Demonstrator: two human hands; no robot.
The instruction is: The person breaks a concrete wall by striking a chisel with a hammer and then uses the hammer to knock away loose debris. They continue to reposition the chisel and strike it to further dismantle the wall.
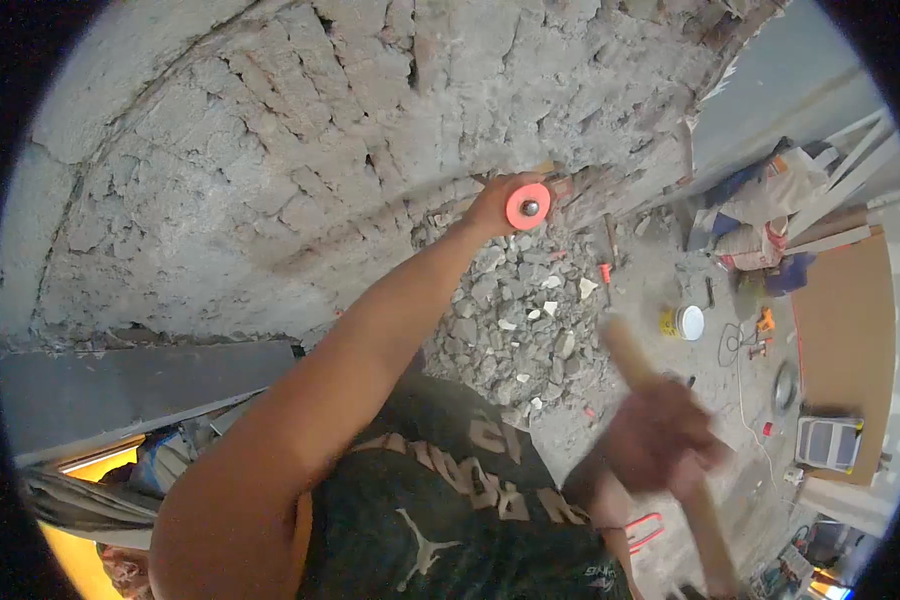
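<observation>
My left hand point(492, 207) is closed round a chisel point(529, 208) with a round orange hand guard, held against the foot of the rough wall point(340, 130). The chisel's metal head points up at the camera; its tip is hidden. My right hand point(665, 435), blurred by motion, is wrapped round a wooden handle point(708, 530) to the right of my body. The handle sticks out on both sides of the fist, and its lower end runs to the bottom edge, where a dark part shows only in part.
Broken rubble point(510, 330) lies heaped below the wall. Further right are a white-lidded bucket point(688, 322), an orange tool point(766, 320), a cable, full sacks point(755, 240), a cardboard sheet point(845, 350) and a plastic case point(828, 444). A grey beam point(150, 390) is at left.
</observation>
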